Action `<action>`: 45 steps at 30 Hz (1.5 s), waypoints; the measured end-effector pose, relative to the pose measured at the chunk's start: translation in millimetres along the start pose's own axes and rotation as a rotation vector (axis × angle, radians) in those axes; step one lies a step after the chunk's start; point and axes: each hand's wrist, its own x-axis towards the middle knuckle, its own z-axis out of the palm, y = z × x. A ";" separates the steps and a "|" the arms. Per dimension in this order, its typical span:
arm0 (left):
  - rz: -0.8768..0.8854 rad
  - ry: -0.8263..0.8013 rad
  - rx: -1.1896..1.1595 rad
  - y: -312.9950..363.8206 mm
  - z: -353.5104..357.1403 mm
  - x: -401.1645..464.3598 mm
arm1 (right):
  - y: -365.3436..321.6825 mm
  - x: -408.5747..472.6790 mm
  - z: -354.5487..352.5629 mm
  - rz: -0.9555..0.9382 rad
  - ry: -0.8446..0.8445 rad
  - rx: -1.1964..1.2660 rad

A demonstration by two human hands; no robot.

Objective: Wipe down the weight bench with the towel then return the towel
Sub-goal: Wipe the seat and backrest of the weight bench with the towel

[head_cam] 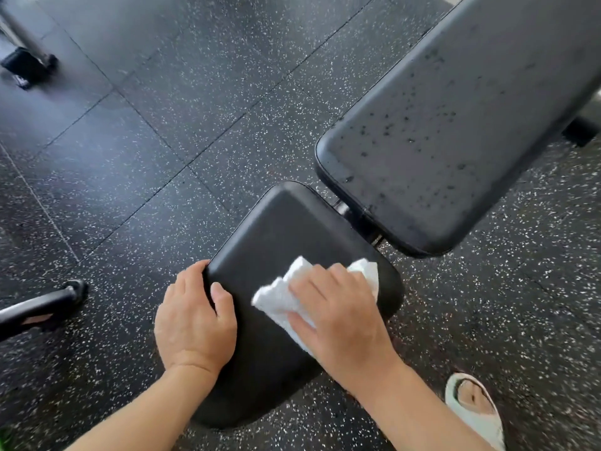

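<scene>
The weight bench has two black padded parts. Its seat pad lies just below me, and the long back pad runs up to the right, speckled with dark droplets. A crumpled white towel rests on the seat pad under my right hand, which presses down on it with fingers spread over the cloth. My left hand grips the seat pad's left edge, thumb on top. Part of the towel is hidden beneath my right palm.
Black speckled rubber floor tiles surround the bench. A black metal bench foot sticks out at the left. Another machine's base sits at the top left. My foot in a pale slipper stands at the lower right.
</scene>
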 end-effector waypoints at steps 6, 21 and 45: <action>0.016 0.025 -0.051 0.7 -2.0 -2.0 | -35.3 -64.0 9.5 0.128 0.086 0.009; 0.058 0.014 -0.051 -6.6 5.7 1.1 | -55.1 28.7 39.3 0.157 0.190 -0.059; 0.058 0.005 -0.056 -6.1 4.3 1.1 | -50.9 53.3 50.3 0.181 0.281 0.015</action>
